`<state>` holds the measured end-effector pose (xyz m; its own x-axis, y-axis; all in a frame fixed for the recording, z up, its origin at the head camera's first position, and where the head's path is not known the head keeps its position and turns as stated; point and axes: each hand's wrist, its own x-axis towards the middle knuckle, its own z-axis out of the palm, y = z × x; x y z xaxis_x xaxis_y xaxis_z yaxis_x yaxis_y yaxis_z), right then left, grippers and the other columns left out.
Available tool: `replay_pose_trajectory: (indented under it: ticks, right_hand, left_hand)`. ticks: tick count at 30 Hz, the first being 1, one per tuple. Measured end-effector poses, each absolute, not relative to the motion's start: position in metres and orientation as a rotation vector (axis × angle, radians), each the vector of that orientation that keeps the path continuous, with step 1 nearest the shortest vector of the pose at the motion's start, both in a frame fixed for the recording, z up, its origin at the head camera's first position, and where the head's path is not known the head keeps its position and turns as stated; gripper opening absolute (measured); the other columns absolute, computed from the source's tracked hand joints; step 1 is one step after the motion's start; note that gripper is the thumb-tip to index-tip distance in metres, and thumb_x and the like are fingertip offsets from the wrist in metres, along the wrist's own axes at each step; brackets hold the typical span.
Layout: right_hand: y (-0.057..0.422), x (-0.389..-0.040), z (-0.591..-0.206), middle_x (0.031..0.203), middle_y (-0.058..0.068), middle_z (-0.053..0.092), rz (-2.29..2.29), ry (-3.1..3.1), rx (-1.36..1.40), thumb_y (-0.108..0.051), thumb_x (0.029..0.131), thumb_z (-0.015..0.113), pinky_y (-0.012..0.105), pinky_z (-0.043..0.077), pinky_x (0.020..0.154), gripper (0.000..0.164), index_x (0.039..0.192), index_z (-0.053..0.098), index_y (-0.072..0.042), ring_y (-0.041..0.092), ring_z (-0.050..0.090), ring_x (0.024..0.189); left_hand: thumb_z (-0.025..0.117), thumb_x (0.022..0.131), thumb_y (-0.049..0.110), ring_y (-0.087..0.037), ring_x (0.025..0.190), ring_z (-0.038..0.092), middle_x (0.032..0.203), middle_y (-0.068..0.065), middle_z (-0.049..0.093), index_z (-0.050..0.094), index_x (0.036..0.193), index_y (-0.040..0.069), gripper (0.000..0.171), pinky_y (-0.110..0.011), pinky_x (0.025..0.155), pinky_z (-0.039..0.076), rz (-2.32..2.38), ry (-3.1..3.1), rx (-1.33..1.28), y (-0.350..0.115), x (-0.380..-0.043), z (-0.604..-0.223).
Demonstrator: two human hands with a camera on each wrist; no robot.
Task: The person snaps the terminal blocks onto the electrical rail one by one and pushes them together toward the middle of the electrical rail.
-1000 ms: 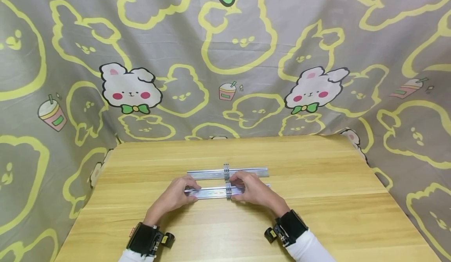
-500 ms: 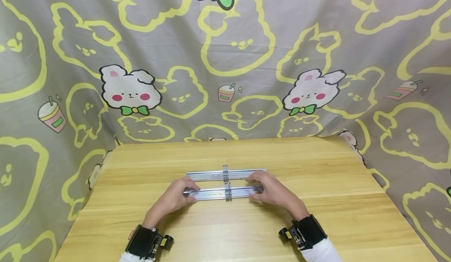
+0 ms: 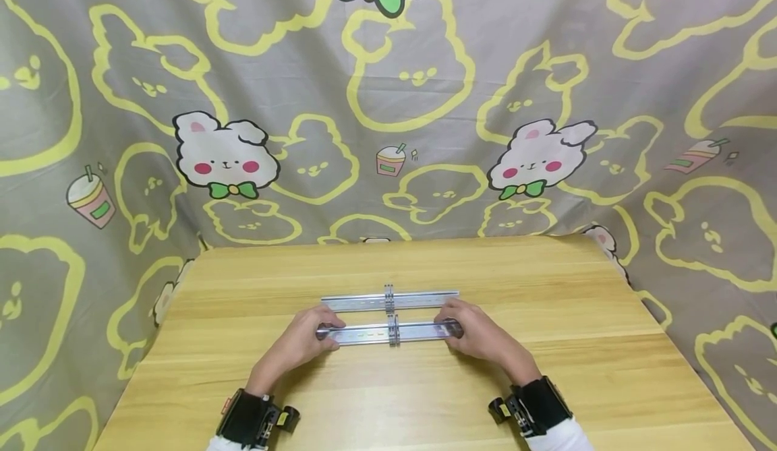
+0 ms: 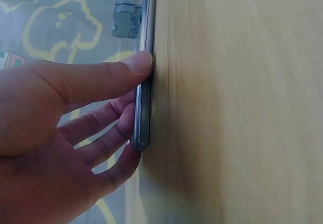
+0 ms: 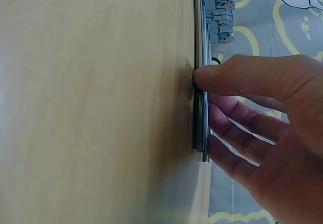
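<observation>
A slotted metal DIN rail (image 3: 419, 331) lies across the near part of the table, with grey terminal blocks (image 3: 393, 330) clipped on near its middle. My left hand (image 3: 306, 333) grips its left end, thumb on the near edge and fingers along the far edge. At the right end, my right hand (image 3: 476, 329) holds the rail the same way. Behind it and roughly parallel lies a second rail (image 3: 355, 302), with its own grey terminal blocks (image 3: 389, 298) near the middle. In the right wrist view, small orange spots show on the terminal blocks (image 5: 220, 19).
The wooden table (image 3: 388, 397) extends around both rails. A grey patterned curtain (image 3: 425, 100) hangs behind the table and along both sides. Each wrist carries a black strap with a camera (image 3: 285, 417).
My right hand has moved right from beside the terminal blocks to the near rail's right end and closed on it. The left hand has stayed at the left end.
</observation>
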<state>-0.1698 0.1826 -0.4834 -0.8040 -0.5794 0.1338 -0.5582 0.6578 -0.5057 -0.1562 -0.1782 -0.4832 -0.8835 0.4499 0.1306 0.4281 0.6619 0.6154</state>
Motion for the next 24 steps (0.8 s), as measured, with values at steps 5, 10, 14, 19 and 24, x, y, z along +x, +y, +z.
replay_pose_trajectory:
  ticks: [5,10,14,19,24]
  right_hand:
    - [0.1857,-0.1700,-0.4841,0.107,0.004,0.062,-0.851,2.816,-0.956,-0.003,0.076,0.075,0.038,0.056,0.088,0.029,0.105,0.071,-0.008,0.020,0.062,0.099]
    - [0.1859,-0.1699,-0.4847,0.104,0.004,0.063,-0.869,2.819,-0.973,-0.002,0.075,0.075,0.038,0.057,0.085,0.030,0.104,0.072,-0.006,0.020,0.063,0.096]
    - [0.1864,-0.1691,-0.4842,0.104,0.004,0.063,-0.882,2.813,-0.969,-0.002,0.076,0.075,0.038,0.057,0.086,0.030,0.105,0.072,-0.006,0.020,0.063,0.096]
    - [0.1873,-0.1682,-0.4837,0.106,0.005,0.063,-0.885,2.810,-0.980,-0.003,0.077,0.075,0.039,0.056,0.087,0.030,0.106,0.071,-0.006,0.020,0.063,0.098]
    - [0.1916,-0.1683,-0.4872,0.110,0.008,0.066,-1.009,2.822,-0.967,-0.007,0.079,0.077,0.044,0.057,0.086,0.033,0.111,0.069,-0.004,0.024,0.063,0.099]
  left_hand:
    - [0.082,0.071,-0.001,-0.024,0.086,0.062,0.094,-0.008,0.066,0.075,0.099,0.001,0.029,-0.045,0.078,0.057,1.031,2.840,0.756,-0.1778,-0.1571,-0.4836]
    - [0.081,0.071,-0.001,-0.024,0.086,0.061,0.093,-0.008,0.065,0.075,0.099,0.001,0.029,-0.045,0.078,0.057,1.031,2.840,0.761,-0.1770,-0.1561,-0.4825]
    - [0.081,0.071,-0.002,-0.025,0.087,0.061,0.094,-0.008,0.065,0.075,0.100,0.001,0.029,-0.045,0.079,0.057,1.024,2.841,0.746,-0.1762,-0.1554,-0.4822]
    - [0.081,0.071,-0.001,-0.025,0.088,0.062,0.095,-0.008,0.066,0.075,0.100,0.001,0.030,-0.045,0.080,0.056,1.014,2.840,0.752,-0.1764,-0.1555,-0.4826]
    - [0.079,0.074,0.002,-0.027,0.093,0.064,0.101,-0.010,0.069,0.075,0.102,0.002,0.028,-0.047,0.084,0.056,1.053,2.834,0.781,-0.1814,-0.1549,-0.4809]
